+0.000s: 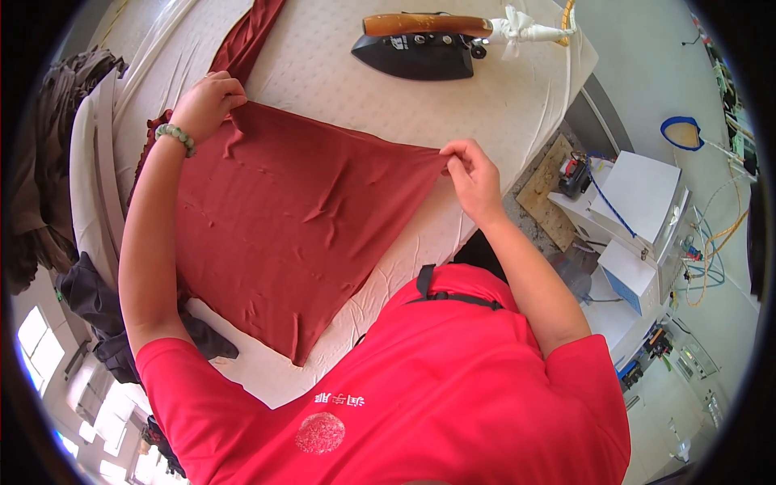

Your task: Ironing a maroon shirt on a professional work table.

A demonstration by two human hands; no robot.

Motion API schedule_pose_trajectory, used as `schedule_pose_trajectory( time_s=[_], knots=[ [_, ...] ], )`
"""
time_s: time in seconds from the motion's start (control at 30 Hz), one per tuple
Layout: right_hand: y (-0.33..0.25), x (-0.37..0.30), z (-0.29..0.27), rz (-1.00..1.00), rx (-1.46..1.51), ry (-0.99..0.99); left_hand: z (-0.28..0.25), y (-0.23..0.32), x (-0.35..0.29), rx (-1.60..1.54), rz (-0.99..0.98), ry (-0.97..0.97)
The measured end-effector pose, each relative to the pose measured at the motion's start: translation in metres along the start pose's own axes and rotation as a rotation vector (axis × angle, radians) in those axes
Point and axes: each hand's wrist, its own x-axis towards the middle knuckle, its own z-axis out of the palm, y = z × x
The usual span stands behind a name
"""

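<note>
A dark red garment (283, 210) lies spread over the white padded ironing table (323, 81), with small wrinkles across it. At its upper left edge my left hand (208, 103), with a beaded bracelet at the wrist, pinches the cloth. My right hand (473, 178) grips the garment's right corner between thumb and fingers, drawing the upper edge taut between both hands. A narrow part of the red cloth runs on past my left hand to the far edge. The iron (420, 44), with a black body and a brown wooden handle, rests beyond the garment at the far right.
White wrapping covers the iron's cord end (525, 31). Dark cloth (48, 162) hangs in a heap at the left, beside a white padded roll (93, 162). On the right, past the table's edge, stand a white machine (638, 194) and a wooden board (546, 194).
</note>
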Motion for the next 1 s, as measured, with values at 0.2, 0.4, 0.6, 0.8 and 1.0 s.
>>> schedule_pose_trajectory(
  time_s=[0.2,0.4,0.6,0.8,1.0],
  knots=[
    [0.001,-0.011,-0.012,-0.037,-0.200,-0.016,0.001,-0.002,-0.002,-0.051,0.072,0.008],
    [-0.017,-0.006,-0.007,0.097,-0.320,0.052,0.002,0.004,0.000,-0.042,0.050,-0.025],
    [-0.085,-0.053,0.011,0.264,-0.262,-0.561,0.012,0.004,0.001,0.098,0.030,0.100],
    [-0.022,-0.031,-0.012,0.325,-0.374,-0.203,0.046,0.009,0.019,0.260,0.089,0.167],
    [0.016,-0.030,-0.019,0.315,-0.400,-0.136,0.050,0.067,0.012,0.243,0.226,0.295]
  ],
)
